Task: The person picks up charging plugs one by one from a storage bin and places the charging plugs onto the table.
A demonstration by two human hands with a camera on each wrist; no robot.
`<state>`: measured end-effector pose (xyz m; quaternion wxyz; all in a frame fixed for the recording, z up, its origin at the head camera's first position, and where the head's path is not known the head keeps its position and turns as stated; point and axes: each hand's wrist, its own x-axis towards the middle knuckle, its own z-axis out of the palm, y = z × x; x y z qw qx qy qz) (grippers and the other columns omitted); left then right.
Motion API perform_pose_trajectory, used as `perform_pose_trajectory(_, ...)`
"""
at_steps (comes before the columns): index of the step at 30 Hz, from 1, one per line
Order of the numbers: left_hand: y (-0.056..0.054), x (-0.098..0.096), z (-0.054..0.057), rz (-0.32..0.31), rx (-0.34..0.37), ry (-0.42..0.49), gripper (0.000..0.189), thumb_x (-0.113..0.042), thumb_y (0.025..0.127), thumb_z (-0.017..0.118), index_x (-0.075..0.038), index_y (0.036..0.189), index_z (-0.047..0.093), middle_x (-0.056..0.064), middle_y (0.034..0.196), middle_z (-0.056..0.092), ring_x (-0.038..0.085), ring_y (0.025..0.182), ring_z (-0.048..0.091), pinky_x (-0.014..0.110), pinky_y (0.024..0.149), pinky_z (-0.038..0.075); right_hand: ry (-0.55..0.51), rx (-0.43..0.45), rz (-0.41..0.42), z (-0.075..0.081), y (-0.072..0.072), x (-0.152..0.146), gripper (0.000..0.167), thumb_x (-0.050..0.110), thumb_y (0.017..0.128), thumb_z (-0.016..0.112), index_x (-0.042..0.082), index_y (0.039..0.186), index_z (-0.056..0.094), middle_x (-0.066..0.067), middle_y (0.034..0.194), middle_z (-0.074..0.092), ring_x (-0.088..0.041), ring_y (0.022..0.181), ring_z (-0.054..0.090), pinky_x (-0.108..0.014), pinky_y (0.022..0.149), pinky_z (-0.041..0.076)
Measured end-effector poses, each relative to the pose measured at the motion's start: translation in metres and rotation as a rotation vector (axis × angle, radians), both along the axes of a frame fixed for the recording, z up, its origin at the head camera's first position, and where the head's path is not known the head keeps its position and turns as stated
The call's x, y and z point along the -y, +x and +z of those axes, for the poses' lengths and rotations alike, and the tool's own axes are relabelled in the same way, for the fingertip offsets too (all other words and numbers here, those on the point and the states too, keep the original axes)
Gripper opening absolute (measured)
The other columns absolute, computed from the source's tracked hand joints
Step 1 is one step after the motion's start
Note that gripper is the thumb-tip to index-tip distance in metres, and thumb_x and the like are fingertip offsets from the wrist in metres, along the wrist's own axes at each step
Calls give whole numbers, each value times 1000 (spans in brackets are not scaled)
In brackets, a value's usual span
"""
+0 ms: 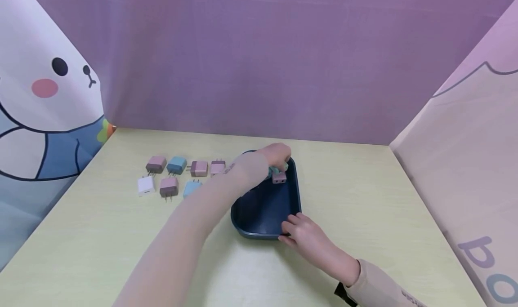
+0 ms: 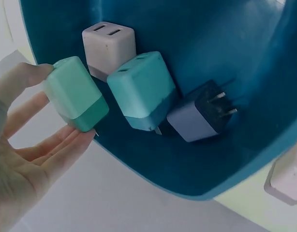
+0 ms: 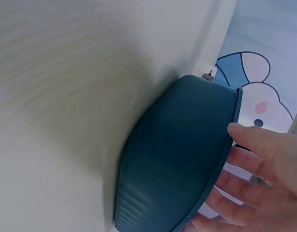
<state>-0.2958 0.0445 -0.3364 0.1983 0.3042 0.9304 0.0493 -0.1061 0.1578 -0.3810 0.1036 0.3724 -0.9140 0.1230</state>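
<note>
My left hand [image 1: 277, 154] reaches over the far end of a dark blue tray [image 1: 263, 212]. In the left wrist view it pinches a green two-tone charger plug [image 2: 76, 92] between thumb and fingers, at the tray's rim. Beside that plug, inside the tray, lie a pale pink charger plug [image 2: 110, 46], a teal one [image 2: 141, 89] and a purple one [image 2: 199, 116] with its prongs showing. My right hand [image 1: 305, 237] grips the tray's rim at the near right corner. In the right wrist view the thumb is on the rim, and the fingertips are partly hidden.
Left of the tray, several charger plugs lie in two loose rows, among them a white one [image 1: 146, 185], a blue one [image 1: 176, 165] and a mauve one [image 1: 168, 187]. My left forearm passes close to the light blue plug [image 1: 191, 188]. A purple cloth [image 1: 259, 73] hangs behind the table.
</note>
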Motion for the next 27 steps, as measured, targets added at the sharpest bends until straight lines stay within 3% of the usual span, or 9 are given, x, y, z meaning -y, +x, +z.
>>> perform_pose_trajectory(6, 7, 4, 5, -18, 21, 13, 19, -16, 83, 61, -10, 101, 60, 1, 99, 58, 12, 79, 48, 23, 69, 43, -1, -5, 5, -1, 0, 1, 17, 19, 72, 71, 14, 67, 56, 6, 64, 48, -7, 59, 35, -17, 53, 33)
perform_pose_trajectory(15, 17, 12, 13, -75, 20, 2, 32, -16, 82, 61, -10, 114, 57, 2, 115, 54, 13, 94, 50, 25, 81, 44, -9, -23, 12, -2, 0, 1, 18, 18, 72, 72, 13, 67, 55, 5, 64, 48, -8, 58, 35, -18, 53, 32)
perform_pose_trajectory(27, 27, 31, 23, -153, -39, 4, 31, -20, 81, 63, -12, 111, 60, 2, 114, 54, 14, 98, 49, 26, 83, 43, -13, -14, 15, 0, -1, 1, 18, 18, 72, 71, 13, 67, 55, 5, 64, 47, -8, 58, 34, -17, 53, 31)
